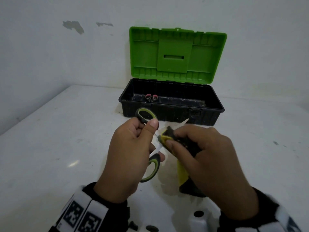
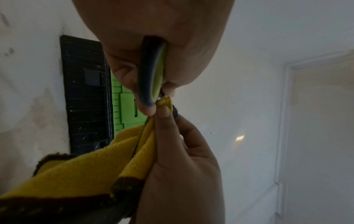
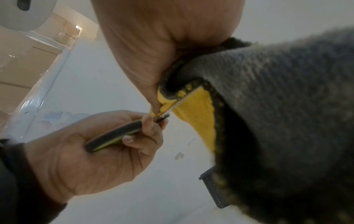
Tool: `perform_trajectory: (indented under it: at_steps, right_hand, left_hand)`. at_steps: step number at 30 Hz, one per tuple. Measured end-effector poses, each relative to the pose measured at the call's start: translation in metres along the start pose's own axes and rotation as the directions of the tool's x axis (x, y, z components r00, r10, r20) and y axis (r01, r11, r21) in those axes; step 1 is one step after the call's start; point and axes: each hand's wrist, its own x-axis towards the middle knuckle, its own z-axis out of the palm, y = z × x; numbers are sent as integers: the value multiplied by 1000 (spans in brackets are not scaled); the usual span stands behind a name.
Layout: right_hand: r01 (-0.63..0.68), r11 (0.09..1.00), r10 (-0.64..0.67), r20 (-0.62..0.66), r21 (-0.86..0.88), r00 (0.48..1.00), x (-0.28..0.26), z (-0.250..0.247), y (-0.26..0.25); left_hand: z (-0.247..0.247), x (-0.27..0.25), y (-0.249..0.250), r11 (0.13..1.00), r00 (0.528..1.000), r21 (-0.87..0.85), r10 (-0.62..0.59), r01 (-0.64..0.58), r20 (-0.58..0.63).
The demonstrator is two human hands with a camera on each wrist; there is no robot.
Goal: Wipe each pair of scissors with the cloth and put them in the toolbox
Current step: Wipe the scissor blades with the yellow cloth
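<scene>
My left hand (image 1: pixel 133 151) grips the black-and-green handles of a pair of scissors (image 1: pixel 151 169), held open above the table. Their blade tip (image 1: pixel 185 122) pokes out past the cloth toward the toolbox. My right hand (image 1: pixel 200 153) pinches a yellow cloth with a dark border (image 1: pixel 182 171) folded around one blade. In the left wrist view the green handle (image 2: pixel 156 72) sits in my palm and the cloth (image 2: pixel 91 169) hangs below. The right wrist view shows the blade edge (image 3: pixel 184 100) wrapped in the cloth (image 3: pixel 199 115). Behind stands the open toolbox (image 1: pixel 172 113), with pink-handled scissors (image 1: pixel 151 97) inside.
The toolbox's green lid (image 1: pixel 177 54) stands upright against the white wall. The white table (image 1: pixel 50 148) has scuffs and stains. A white object with dark holes (image 1: pixel 199 220) lies at the near edge between my wrists.
</scene>
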Motion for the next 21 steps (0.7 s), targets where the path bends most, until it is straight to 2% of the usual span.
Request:
perform_trajectory:
  at_steps: [4, 9, 13, 17, 21]
  right_hand:
    - [58, 998, -59, -36, -17, 998, -4, 12, 5]
    - [-60, 998, 61, -104, 7, 993, 1, 14, 3]
    - [-43, 999, 44, -74, 9, 996, -1, 16, -2]
    - [-113, 990, 121, -96, 83, 988, 3, 11, 4]
    - [-65, 998, 65, -56, -7, 996, -1, 18, -3]
  left_hand:
    - [0, -1, 2, 1000, 1000, 12, 20, -20, 7]
    - [3, -2, 2, 997, 997, 27, 75, -75, -3]
    - [5, -3, 1, 991, 991, 22, 132, -132, -13]
    - [8, -4, -3, 983, 984, 40, 179, -179, -15]
    - [7, -3, -5, 981, 981, 30, 193, -193, -15]
